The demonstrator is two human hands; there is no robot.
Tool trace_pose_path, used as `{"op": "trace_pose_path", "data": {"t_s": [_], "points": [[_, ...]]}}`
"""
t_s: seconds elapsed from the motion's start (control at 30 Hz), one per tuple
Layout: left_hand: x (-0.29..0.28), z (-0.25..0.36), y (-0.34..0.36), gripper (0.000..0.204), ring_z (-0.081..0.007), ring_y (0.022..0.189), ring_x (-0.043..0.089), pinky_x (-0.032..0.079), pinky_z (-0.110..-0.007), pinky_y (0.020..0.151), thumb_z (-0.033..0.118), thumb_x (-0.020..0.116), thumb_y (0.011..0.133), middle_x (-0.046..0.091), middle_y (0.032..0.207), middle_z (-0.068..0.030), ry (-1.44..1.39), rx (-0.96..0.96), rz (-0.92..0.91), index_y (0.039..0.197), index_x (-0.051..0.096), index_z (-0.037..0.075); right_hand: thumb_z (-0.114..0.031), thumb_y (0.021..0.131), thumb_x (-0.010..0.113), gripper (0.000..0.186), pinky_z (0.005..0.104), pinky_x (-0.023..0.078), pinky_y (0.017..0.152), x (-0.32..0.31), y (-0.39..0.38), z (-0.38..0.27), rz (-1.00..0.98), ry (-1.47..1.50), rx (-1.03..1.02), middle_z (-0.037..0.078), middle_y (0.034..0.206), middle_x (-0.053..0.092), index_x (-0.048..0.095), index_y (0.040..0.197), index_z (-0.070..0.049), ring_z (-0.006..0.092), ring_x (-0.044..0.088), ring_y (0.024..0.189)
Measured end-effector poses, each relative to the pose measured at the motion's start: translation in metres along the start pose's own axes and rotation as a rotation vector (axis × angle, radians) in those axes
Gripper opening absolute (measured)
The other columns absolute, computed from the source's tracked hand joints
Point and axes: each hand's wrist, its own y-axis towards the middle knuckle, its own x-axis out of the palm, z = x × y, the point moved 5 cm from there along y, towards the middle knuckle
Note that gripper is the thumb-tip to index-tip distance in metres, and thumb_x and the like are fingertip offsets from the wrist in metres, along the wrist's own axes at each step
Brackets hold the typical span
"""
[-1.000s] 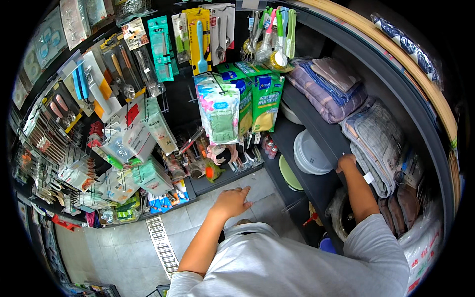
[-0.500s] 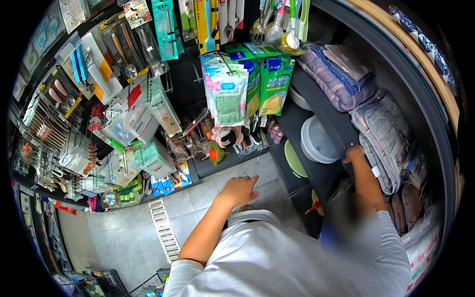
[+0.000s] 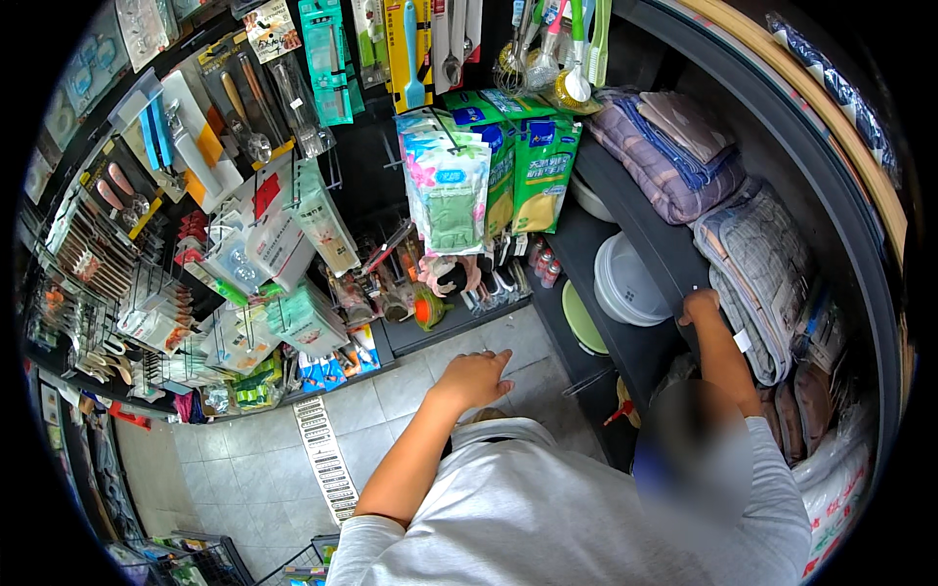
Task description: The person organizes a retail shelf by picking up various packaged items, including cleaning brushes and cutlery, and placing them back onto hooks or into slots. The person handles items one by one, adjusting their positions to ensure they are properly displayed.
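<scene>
Resting loosely curled on the shelf edge, right hand holds nothing, just right of the white bowl; left hand hangs open, empty, farther off.

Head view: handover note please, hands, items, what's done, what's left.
Left hand: free, fingers loosely curled, hanging above the tiled floor, holding nothing.
Right hand: resting on the front edge of the dark shelf, beside the folded grey checked cloths; whether it grips anything cannot be told.
Nearby: white lidded container on the shelf below, left of the right hand; green plate lower still.
Done: nothing is off the shelves or in hand.
Left: any picking or placing; cloths and container sit untouched.
</scene>
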Motion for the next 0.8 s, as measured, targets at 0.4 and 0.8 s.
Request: {"op": "trace_pose_path", "data": {"t_s": [0.4,0.8], "points": [[0.004,-0.006,-0.002,0.058,-0.0372,0.104,0.059,0.048,-0.045,0.087,0.038,0.058,0.086,0.061,0.115,-0.0203,-0.015,-0.004,0.015,0.132,0.045,0.005,-0.060,0.075,0.069,0.054,0.0355,0.054,0.077,-0.006,-0.004,-0.003,0.028,0.009,0.015,-0.002,0.108,0.069,0.070,0.110,-0.019,0.0169,0.067,0.095],[0.010,-0.013,-0.005,0.054,-0.0346,0.101,0.061,0.049,-0.046,0.083,0.034,0.062,0.083,0.063,0.109,-0.0181,-0.006,-0.051,0.043,0.127,0.049,0.006,-0.068,0.067,0.069,0.070,0.0356,0.049,0.089,0.007,0.033,-0.001,-0.053,-0.078,0.030,0.001,0.117,0.066,0.068,0.114,-0.017,0.0197,0.061,0.110]]}}
